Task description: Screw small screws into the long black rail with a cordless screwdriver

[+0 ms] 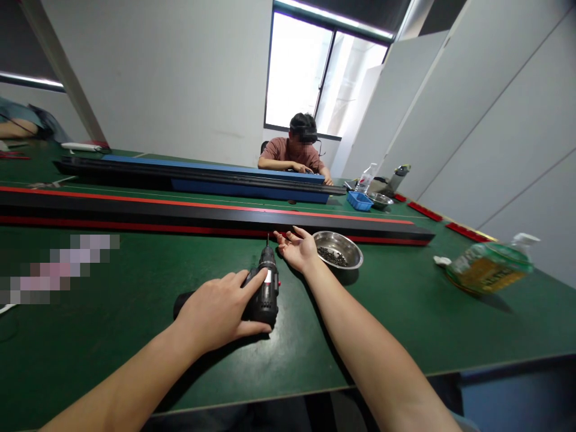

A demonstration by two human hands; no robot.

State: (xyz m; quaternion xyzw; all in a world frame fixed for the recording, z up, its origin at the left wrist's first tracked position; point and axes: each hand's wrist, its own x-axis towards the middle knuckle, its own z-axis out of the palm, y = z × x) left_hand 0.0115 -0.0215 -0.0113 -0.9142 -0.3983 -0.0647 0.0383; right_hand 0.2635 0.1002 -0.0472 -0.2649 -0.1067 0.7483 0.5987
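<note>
My left hand (216, 309) is wrapped round a black cordless drill (265, 294), which lies on its side with its thin bit pointing away from me at a long black-and-red bar (216, 216). My right hand (297, 249) is turned palm up beside the bit, close to the bar's near side. Its fingers are apart and slightly curled; I cannot make out anything in them. Just right of that hand, a steel bowl (355, 255) holds many small dark screws (332, 257).
Behind the bar lie long blue-and-black pieces (202, 177), with a co-worker (294, 147) seated beyond them. A blue basket (360, 201) and a second steel bowl (380, 200) stand at the back right. A large plastic jug (490, 267) lies on the green table (405, 324) at right.
</note>
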